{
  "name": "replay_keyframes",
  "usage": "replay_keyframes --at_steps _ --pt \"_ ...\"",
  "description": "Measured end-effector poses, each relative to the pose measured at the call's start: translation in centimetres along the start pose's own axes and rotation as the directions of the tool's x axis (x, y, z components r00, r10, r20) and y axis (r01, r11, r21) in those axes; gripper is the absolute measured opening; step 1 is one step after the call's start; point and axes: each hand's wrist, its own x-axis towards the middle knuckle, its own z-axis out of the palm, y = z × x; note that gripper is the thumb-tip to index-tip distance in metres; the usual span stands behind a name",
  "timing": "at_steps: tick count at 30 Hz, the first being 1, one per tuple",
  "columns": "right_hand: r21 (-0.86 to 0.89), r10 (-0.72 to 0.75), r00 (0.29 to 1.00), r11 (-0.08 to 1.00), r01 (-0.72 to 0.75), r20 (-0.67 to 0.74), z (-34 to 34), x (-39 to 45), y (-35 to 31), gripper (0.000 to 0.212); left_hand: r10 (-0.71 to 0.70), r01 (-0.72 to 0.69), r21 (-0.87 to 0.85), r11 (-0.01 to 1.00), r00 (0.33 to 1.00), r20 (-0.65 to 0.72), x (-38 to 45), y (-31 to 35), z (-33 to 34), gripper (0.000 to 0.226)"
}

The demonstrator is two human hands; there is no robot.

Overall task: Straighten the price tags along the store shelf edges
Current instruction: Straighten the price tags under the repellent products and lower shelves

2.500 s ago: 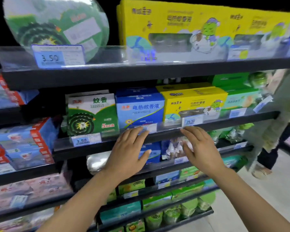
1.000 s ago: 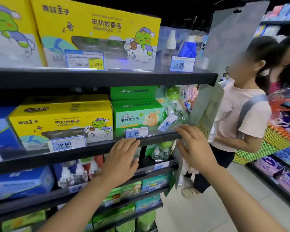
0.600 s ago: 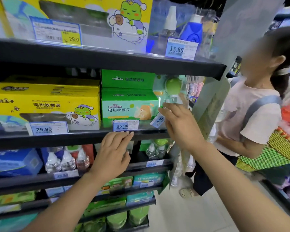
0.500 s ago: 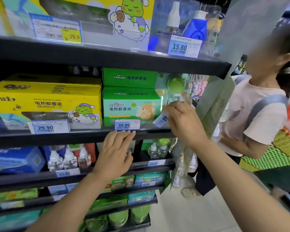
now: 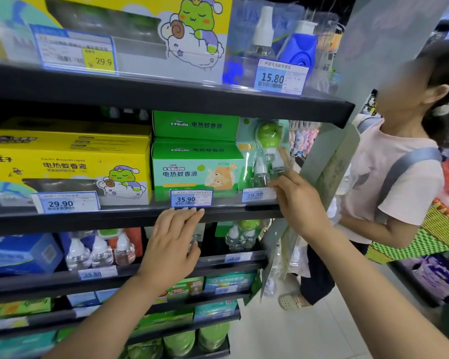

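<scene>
While three price tags line the middle shelf edge (image 5: 130, 218), the right hand (image 5: 300, 203) pinches the rightmost one, the 29.90 tag (image 5: 255, 195), now level. Fingers held together and flat, the left hand (image 5: 170, 251) rests its fingertips just under the 35.90 tag (image 5: 191, 198). Two more tags sit on the shelf above.

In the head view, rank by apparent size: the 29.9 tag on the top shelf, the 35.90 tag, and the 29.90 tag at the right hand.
1. 29.9 tag, largest, though the wide-angle view may enlarge it.
2. 35.90 tag.
3. 29.90 tag, about the same as 35.90; the right hand covers its end, so that order is unsure.
</scene>
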Motion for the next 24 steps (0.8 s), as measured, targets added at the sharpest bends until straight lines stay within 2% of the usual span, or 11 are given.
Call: replay_keyframes --at_steps 14,19,21,24 --pt "-0.038 -0.025 0.999 0.999 0.024 -0.031 0.2 0.0 1.1 0.028 -0.053 0.053 -0.009 0.999 0.999 -0.005 -0.1 0.4 0.3 0.056" --pt "-0.042 -0.165 0.985 0.985 0.167 0.043 1.0 0.3 0.3 0.056 -0.054 0.054 0.000 0.999 0.998 -0.008 -0.1 0.4 0.3 0.056" --pt "-0.038 -0.155 0.986 0.987 0.157 0.054 1.5 0.0 0.3 0.064 -0.050 0.050 0.001 0.999 0.999 -0.011 -0.1 0.4 0.3 0.056" --pt "-0.032 -0.130 0.991 0.991 0.131 0.044 1.6 -0.5 0.9 0.063 -0.046 0.046 0.003 0.999 0.999 -0.009 0.0 0.4 0.2 0.056"
